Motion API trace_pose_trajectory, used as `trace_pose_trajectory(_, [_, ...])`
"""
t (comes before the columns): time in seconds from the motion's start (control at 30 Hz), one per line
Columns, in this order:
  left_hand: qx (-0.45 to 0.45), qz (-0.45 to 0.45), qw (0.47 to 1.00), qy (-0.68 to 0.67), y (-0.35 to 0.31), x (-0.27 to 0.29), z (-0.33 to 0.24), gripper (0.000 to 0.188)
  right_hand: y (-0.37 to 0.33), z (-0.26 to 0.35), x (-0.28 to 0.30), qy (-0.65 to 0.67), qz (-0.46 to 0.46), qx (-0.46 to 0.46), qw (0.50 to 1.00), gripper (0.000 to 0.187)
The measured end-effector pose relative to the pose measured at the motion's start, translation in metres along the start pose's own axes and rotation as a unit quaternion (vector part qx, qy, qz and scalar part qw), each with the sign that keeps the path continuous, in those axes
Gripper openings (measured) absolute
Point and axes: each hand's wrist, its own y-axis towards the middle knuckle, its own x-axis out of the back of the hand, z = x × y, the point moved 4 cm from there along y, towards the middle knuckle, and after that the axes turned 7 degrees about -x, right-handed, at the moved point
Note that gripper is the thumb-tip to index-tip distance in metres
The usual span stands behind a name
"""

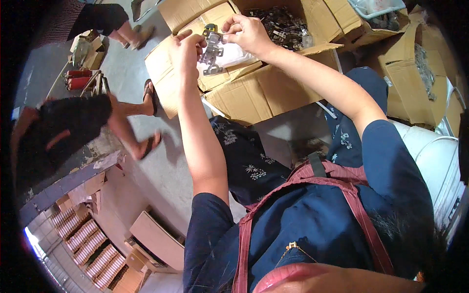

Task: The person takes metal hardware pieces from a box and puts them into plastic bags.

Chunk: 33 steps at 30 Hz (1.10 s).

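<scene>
Above an open cardboard box (266, 100), a person's left hand (183, 53) and right hand (251, 36) hold silvery metal fittings (211, 52) between them, each grip pinched on the metal. White wrapping (237, 56) lies beneath; small dark metal parts (281, 31) are heaped to the right.

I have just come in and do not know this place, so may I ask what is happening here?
A seated person holds some silvery metal parts over open cardboard boxes. The left hand grips them from the left; the fingertips of the right hand are at their upper right, though how firmly they hold is unclear. Beyond the right hand, one box contains many loose metal pieces. Two other people's legs are visible at the left.
</scene>
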Motion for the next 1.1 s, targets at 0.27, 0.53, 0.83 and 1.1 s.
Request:
trace_pose_trajectory(0.27, [-0.141,0.046,0.969,0.198,-0.002,-0.006,-0.005,0.039,-0.010,0.014,0.012,-0.147,0.031,0.191,0.970,0.012])
trace_pose_trajectory(0.53, [-0.175,0.040,0.969,0.169,-0.005,-0.010,0.011,0.038,-0.019,0.003,-0.010,-0.118,0.057,0.145,0.981,0.014])
trace_pose_trajectory(0.83, [-0.096,0.062,0.992,-0.056,-0.009,-0.015,-0.013,0.042,-0.029,0.046,0.008,-0.183,0.169,0.153,0.956,0.037])
trace_pose_trajectory(1.1, [-0.151,0.078,0.974,-0.152,-0.029,-0.005,0.008,0.042,-0.010,0.056,0.073,-0.133,-0.005,0.086,0.987,0.026])
